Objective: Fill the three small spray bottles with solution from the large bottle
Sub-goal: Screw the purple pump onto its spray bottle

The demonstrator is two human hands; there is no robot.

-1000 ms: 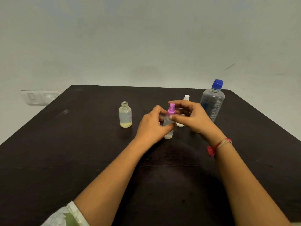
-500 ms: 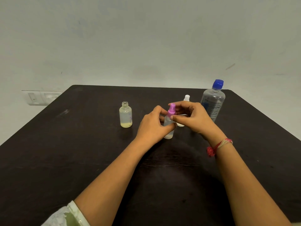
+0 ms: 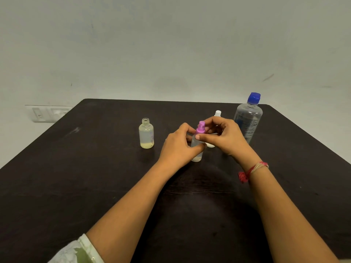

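Note:
A small clear spray bottle (image 3: 196, 155) stands on the dark table (image 3: 95, 177) at its centre. My left hand (image 3: 178, 149) wraps around its body. My right hand (image 3: 224, 137) pinches its pink spray top (image 3: 200, 127) between thumb and fingers. Behind my right hand stands a second small bottle with a white top (image 3: 217, 113), mostly hidden. To the left, a third small bottle (image 3: 146, 133) stands uncapped, with a little yellowish liquid at its bottom. The large clear bottle (image 3: 248, 118) with a blue cap stands upright at the back right.
The table's far edge meets a pale wall. A white switch plate (image 3: 47, 113) sits on the wall at the left. A red thread band (image 3: 252, 170) is tied on my right wrist.
My right fingers have shifted slightly around the pink top. The bottles stay where they were.

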